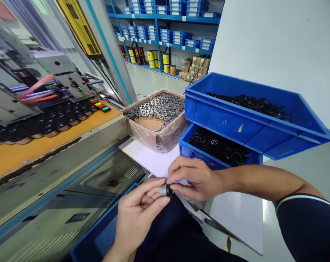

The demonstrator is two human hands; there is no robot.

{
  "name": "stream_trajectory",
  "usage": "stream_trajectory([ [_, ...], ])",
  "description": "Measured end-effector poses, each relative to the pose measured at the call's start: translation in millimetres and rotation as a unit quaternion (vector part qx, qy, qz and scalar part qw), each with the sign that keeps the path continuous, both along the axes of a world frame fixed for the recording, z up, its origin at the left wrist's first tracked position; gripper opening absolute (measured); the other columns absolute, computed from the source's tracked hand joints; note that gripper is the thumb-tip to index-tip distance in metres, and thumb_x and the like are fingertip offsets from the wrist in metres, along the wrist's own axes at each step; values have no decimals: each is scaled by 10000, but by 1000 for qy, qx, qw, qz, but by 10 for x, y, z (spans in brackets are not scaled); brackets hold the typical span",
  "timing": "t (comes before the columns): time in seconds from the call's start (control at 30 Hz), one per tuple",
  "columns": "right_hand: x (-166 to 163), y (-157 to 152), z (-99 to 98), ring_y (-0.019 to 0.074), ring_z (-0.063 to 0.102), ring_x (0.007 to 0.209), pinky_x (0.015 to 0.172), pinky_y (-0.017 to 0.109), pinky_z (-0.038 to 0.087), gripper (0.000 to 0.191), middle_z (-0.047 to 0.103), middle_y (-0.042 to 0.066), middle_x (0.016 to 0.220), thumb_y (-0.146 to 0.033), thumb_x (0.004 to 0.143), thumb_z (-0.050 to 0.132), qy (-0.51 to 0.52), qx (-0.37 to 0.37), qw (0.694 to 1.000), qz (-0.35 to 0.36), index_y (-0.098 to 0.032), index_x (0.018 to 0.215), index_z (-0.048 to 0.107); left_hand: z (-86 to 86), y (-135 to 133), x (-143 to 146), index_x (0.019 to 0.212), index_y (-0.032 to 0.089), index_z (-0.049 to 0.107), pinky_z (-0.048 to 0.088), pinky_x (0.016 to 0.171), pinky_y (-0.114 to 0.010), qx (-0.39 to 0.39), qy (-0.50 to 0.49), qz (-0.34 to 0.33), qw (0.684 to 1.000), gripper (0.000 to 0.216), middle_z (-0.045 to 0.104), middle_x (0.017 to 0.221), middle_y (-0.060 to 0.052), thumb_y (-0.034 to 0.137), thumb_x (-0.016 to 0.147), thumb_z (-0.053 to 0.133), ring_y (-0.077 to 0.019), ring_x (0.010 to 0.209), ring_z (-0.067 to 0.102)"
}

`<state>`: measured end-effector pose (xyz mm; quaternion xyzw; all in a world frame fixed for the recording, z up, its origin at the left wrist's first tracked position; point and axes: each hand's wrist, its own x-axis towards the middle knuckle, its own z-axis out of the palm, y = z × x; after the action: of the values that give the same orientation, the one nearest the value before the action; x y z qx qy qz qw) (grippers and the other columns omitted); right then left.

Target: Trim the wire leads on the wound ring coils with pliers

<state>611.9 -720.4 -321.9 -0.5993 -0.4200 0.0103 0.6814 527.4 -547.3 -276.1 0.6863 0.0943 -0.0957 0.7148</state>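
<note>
Between the thumb and fingers of my left hand [137, 211] is a small silver metal stator core [163, 190], its axis about level. A black plastic end cap [169, 190] sits at its right end. My right hand [195, 178] is closed, thumb and fingertips pinching at this black cap; whether the cap is fully seated I cannot tell. Beyond my hands, a plastic-lined carton [165, 140] holds many similar metal cores [162, 105]. Black plastic parts [216, 145] fill the lower blue bin [185, 147], near my right forearm.
An upper blue bin [252, 127] with more black parts rests tilted over the lower one. On the left, a machine with an orange top [99, 127] carries rows of black-capped cores [52, 129]. A white board [236, 218] lies under my right arm. Blue shelving [155, 22] stands behind.
</note>
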Motion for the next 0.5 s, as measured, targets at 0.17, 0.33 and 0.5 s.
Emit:
stream_trajectory([
  [0.17, -8, 1, -16, 118, 573, 841, 730, 224, 527, 125, 603, 145, 903, -26, 857, 597, -1, -6, 1000, -3, -37, 981, 586, -32, -41, -10, 1132, 363, 729, 531, 736, -73, -30, 9, 8, 999, 556, 740, 934, 27, -49, 759, 696, -113, 828, 716],
  [0.33, -14, 4, -46, 155, 594, 927, 800, 266, 552, 249, 614, 171, 987, -86, 834, 634, -25, 7, 999, 19, -3, 1065, 590, -35, -16, -36, 1120, 355, 730, 536, 713, -82, -34, 26, 32, 999, 502, 742, 947, 9, -11, 776, 713, -127, 854, 719],
  [0.5, 0, 14, -48, 151, 590, 863, 774, 270, 550, 193, 632, 160, 948, -109, 861, 642, -108, -15, 993, -34, -1, 1018, 617, -51, 26, -60, 1130, 367, 726, 520, 748, -66, -27, 37, 26, 999, 480, 738, 1001, 18, 31, 787, 731, -102, 899, 712],
])
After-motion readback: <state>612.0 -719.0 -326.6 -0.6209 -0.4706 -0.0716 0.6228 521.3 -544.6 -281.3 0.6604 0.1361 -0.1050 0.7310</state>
